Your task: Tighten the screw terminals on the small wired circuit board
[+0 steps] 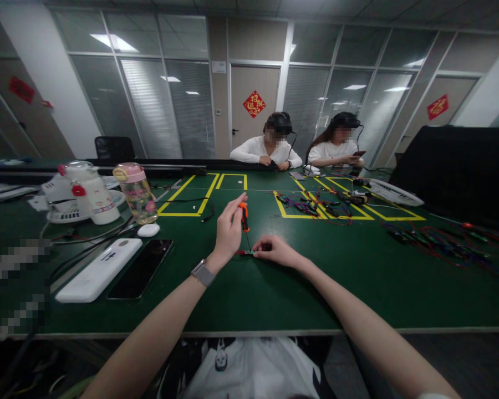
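My left hand [230, 226], with a watch on its wrist, is closed around the orange and black handle of a screwdriver [245, 216]. The screwdriver stands nearly upright, its thin shaft pointing down at a small green circuit board [250, 252] on the green table. Whether the tip sits in a screw is too small to tell. From the right, my right hand [276, 250] pinches the board's edge between thumb and fingers. A short red wire [241, 252] shows at the board's left end, partly below my left hand.
A white power bank [100, 271], a dark phone [141, 270] and a white earbud case [148, 230] lie to the left, with two bottles [135, 194] behind. Bundles of wired boards [301, 205] lie to the right. Two people sit across the table [316, 310].
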`<state>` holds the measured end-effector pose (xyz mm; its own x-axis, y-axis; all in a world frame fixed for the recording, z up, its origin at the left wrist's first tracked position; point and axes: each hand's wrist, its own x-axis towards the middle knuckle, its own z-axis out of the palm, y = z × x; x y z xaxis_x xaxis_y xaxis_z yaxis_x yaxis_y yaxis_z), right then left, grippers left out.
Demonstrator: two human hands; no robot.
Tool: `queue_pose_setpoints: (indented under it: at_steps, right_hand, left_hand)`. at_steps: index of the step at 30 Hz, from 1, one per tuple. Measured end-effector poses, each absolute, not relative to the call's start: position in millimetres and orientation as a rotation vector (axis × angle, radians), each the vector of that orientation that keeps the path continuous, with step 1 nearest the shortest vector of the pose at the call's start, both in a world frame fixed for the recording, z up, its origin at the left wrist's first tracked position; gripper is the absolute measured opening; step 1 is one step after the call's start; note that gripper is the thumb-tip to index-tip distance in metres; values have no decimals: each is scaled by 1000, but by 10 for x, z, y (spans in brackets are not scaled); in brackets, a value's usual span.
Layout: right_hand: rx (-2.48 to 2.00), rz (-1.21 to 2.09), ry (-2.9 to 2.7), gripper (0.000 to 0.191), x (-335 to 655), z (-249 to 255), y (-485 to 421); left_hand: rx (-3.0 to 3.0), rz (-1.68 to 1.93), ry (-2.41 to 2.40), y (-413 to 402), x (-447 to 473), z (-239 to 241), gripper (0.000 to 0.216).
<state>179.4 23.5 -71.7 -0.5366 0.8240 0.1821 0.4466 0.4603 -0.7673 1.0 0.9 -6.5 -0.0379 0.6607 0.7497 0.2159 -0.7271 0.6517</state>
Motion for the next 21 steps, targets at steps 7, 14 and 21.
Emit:
queue_pose_setpoints:
  at_steps: [7, 14, 21]
  right_hand:
    - [-1052, 924, -2161, 19, 1793, -723, 234]
    - [-1055, 911, -2166, 18, 1794, -719, 234]
    - [-1047, 934, -2156, 19, 1796, -714, 229]
  left_hand:
    - [1821, 1874, 918, -31, 40, -54, 25]
    - [2064, 2003, 1136, -52, 21, -25, 14]
    - [2065, 1821, 924, -38, 28, -56, 33]
